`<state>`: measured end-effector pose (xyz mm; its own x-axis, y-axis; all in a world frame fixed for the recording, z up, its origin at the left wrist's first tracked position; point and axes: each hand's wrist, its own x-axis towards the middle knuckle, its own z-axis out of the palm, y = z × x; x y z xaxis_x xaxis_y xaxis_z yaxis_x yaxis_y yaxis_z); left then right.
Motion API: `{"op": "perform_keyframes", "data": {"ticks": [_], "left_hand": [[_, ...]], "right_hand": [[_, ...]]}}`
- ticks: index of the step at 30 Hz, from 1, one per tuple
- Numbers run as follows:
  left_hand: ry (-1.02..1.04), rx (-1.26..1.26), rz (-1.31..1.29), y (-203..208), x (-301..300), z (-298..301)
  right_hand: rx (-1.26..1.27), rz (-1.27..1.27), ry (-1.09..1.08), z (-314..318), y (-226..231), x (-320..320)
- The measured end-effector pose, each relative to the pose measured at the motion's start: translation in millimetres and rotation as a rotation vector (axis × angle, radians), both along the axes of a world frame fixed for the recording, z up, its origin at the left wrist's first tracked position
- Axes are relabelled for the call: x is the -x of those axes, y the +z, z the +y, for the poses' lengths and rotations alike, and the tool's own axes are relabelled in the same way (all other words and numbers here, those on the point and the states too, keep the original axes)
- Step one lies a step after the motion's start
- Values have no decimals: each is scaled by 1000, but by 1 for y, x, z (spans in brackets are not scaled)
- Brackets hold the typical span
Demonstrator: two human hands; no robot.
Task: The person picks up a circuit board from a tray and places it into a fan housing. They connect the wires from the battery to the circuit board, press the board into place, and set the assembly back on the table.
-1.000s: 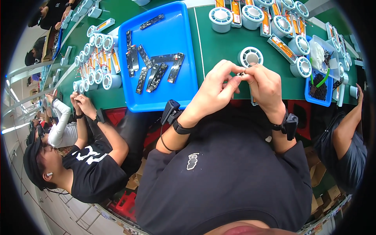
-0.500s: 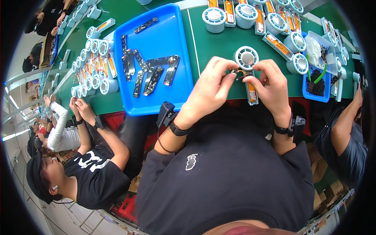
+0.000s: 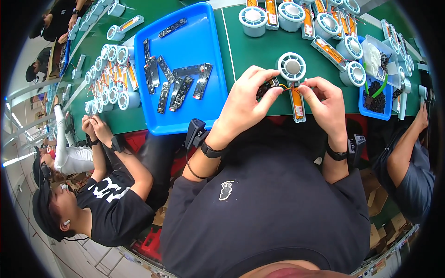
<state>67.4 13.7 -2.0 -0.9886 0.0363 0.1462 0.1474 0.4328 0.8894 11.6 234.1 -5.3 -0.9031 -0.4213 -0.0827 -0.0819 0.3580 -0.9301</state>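
Note:
In front of me on the green table lies a pale blue unit with a round vented head (image 3: 291,66) and a narrow arm holding an orange battery pack (image 3: 297,105). My left hand (image 3: 245,104) grips a small black circuit board (image 3: 268,86) between thumb and fingers, just left of the unit. Thin red and yellow wires (image 3: 287,88) run from the board's end toward the battery. Thumb and forefinger of my right hand (image 3: 328,103) pinch together at the right end of these wires, over the battery's top.
Left of my hands sits a blue tray (image 3: 218,92) with several black circuit boards. Similar pale blue units (image 3: 253,21) crowd the far side and left. At right, a blue bin (image 3: 374,111) holds small black parts. Co-workers sit on both sides.
The circuit board in my left hand has turned and now shows more. My right hand has shifted slightly right, and its fingers have uncovered the wires and the battery.

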Motion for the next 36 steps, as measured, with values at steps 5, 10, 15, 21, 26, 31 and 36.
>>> {"op": "perform_keyframes", "data": {"ticks": [5,10,15,21,26,31,36], "left_hand": [[-100,27,61,0,1,5],[-97,6,53,-1,3,7],[-98,44,89,-1,-2,9],[-108,61,121,-4,2,8],[-95,89,157,-7,4,8],[-100,158,207,-9,1,10],[-46,180,204,-2,4,6]], "right_hand": [[58,109,-28,-22,4,-6],[95,143,-11,-24,-2,-6],[142,124,-7,-28,-3,-10],[205,70,-32,-31,-8,-11],[214,95,-50,-35,-4,-10],[25,237,-38,-31,0,-11],[-112,397,-5,-31,4,-6]]}}
